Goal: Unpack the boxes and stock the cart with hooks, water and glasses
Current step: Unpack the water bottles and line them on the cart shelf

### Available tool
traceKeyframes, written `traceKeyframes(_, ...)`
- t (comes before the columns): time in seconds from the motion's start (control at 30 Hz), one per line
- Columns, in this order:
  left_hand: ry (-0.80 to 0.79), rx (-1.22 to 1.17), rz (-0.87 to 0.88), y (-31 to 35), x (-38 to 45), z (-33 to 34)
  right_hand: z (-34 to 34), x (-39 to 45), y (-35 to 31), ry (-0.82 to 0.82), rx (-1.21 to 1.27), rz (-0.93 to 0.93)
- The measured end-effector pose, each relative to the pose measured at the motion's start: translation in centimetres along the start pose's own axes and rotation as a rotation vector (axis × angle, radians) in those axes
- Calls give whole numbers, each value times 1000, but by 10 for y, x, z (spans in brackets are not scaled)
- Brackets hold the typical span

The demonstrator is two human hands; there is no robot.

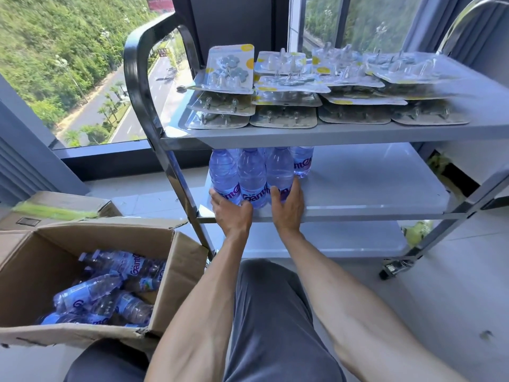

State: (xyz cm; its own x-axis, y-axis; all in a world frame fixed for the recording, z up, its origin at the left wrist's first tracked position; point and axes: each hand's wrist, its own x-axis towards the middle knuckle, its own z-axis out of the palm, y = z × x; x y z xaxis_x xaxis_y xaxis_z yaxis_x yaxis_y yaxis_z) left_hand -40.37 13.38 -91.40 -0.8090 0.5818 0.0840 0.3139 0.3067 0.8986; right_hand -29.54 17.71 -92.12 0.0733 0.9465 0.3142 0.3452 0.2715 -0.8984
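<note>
Water bottles [251, 177], upright on the cart's middle shelf [371, 188] at its near left: left hand [232, 213] and right hand [287, 209] are clasping the outer two at the labelled waist, likely heavy, slick, thin-walled.

middle shelf [371, 186] open right of bottles [252, 175]; top shelf [330, 132] probably limits headroom.

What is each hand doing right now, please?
Left hand: grips the leftmost water bottle on the middle shelf.
Right hand: grips the right front bottle of the same row.
</note>
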Motion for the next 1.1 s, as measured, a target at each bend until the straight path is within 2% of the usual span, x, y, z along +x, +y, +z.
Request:
traceKeyframes(0.13,-39,-11,1,-1,1,-4,5,0,-5,-3,7,103)
traceKeyframes(0.27,-37,-63,33,-9,2,-23,13,-28,-22,312,-94,186)
traceKeyframes(0.33,68,-92,35,-22,-3,-42,21,-51,-30,351,-120,142)
traceKeyframes(0.4,199,-106,89,-37,-5,-68,38,-74,-38,223,-109,78)
traceKeyframes(0.5,359,-60,129,-69,4,-113,69,-107,-55,-70,-66,17)
traceKeyframes(0.6,491,-38,-61,-103,20,-161,106,-132,-79,-261,-25,-63)
traceKeyframes(0.67,506,48,-228,-129,30,-189,136,-147,-96,-411,-13,-76)
traceKeyframes(0.77,364,179,-480,-170,43,-220,183,-171,-115,-675,-175,-107)
traceKeyframes(0.9,114,307,-683,-214,51,-244,223,-193,-103,-948,-525,-253)
traceKeyframes(1.0,-44,373,-772,-230,61,-246,233,-201,-87,-957,-717,-431)
traceKeyframes(1.1,-138,380,-802,-237,71,-237,239,-207,-82,-916,-761,-486)
